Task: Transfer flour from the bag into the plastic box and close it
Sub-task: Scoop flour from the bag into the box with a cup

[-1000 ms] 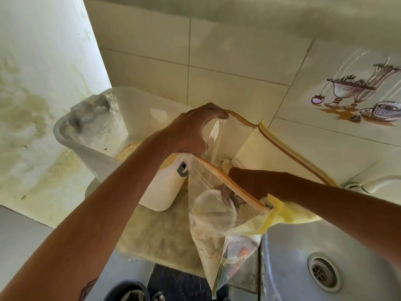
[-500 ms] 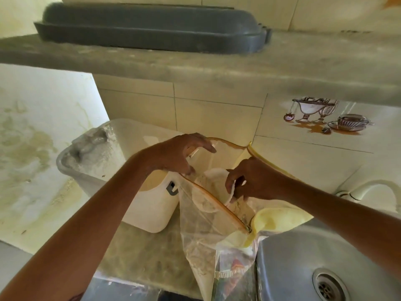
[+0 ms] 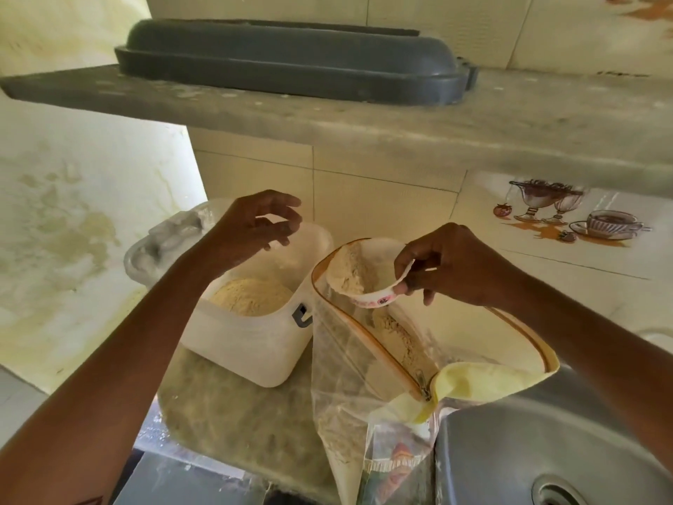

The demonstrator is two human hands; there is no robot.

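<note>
A clear zip bag [image 3: 349, 377] with an orange zipper and yellow edge stands open on the counter, flour [image 3: 397, 337] inside it. My right hand [image 3: 451, 264] pinches a small white cup [image 3: 364, 275] heaped with flour, just above the bag's mouth. To the left stands the white plastic box [image 3: 251, 344], lidless, with a mound of flour [image 3: 251, 297] in it. My left hand [image 3: 255, 227] hovers over the box with loosely spread fingers, holding nothing.
A grey lid [image 3: 291, 60] lies on the stone shelf [image 3: 400, 133] overhead. A steel sink [image 3: 528, 439] with a drain sits at the lower right, against the bag. The stone counter [image 3: 233, 424] ends at its front edge near the bottom.
My right hand has come up out of the bag with the cup full of flour. My left hand has let go of the bag's rim and moved over the box.
</note>
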